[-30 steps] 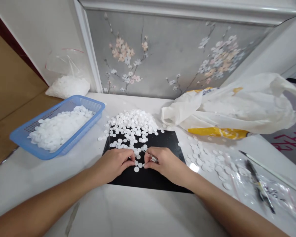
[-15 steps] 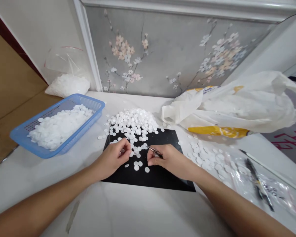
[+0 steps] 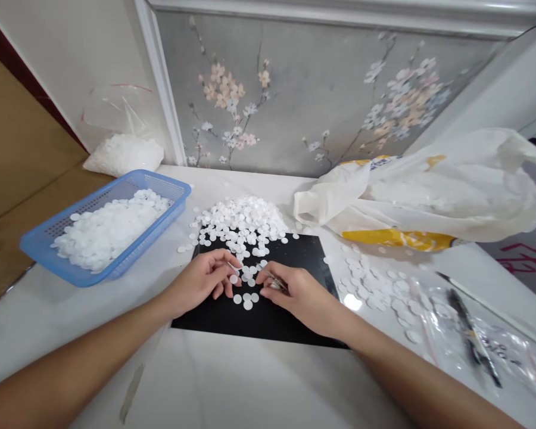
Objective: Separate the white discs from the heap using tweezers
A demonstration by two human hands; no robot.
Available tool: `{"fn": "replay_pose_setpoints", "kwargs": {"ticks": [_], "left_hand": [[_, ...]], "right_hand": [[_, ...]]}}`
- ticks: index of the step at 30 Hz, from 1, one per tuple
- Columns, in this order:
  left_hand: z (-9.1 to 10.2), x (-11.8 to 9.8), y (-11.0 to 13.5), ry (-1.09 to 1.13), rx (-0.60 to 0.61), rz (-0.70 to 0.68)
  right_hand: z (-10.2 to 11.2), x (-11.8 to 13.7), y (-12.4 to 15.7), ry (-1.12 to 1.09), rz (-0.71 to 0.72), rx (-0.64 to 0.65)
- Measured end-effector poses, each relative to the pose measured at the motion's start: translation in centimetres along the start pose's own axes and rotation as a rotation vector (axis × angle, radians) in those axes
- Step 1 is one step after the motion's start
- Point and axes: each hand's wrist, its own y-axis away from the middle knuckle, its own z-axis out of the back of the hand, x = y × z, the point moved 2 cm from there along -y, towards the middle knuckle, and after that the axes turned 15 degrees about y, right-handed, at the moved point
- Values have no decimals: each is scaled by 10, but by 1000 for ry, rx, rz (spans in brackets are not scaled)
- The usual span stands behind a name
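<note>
My left hand [image 3: 208, 277] is over the left part of a black sheet [image 3: 268, 325], its thumb and fingers curled with a small white disc [image 3: 234, 279] at their tips. Facing it, my right hand [image 3: 295, 289] is closed around metal tweezers [image 3: 277, 281], whose tips are partly hidden by the fingers. Between the hands, several white discs [image 3: 248, 304] lie flat on the sheet. Behind them a heap of the same discs [image 3: 245, 214] spreads over the sheet's far edge onto the white table.
At the left stands a blue basket [image 3: 74, 271] of white discs, with a clear bag [image 3: 125, 154] of white pieces behind it. To the right are a white plastic bag [image 3: 429, 196], scattered discs [image 3: 370, 283], and a black pen [image 3: 476, 339] on clear packaging [image 3: 513, 351].
My left fingers have spread somewhat and a disc now shows at them. My right hand has shifted slightly left. A loose disc near it is gone from the sheet, which has turned a little.
</note>
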Motion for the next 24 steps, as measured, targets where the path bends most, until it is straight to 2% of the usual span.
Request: {"fn": "replay_pose_setpoints", "kwargs": {"ticks": [4, 7, 12, 17, 24], "left_hand": [[0, 0, 0, 1, 14, -13], [-1, -1, 0, -4, 19, -37], [0, 1, 1, 10, 12, -1], [-4, 4, 5, 111, 12, 14], [-21, 1, 13, 144, 80, 2]], "right_hand": [[-10, 5, -2, 102, 54, -63], [-11, 5, -1, 109, 24, -52], [-3, 2, -1, -173, -33, -48], [-12, 6, -4, -528, -83, 21], [-24, 20, -1, -681, -112, 59]]}}
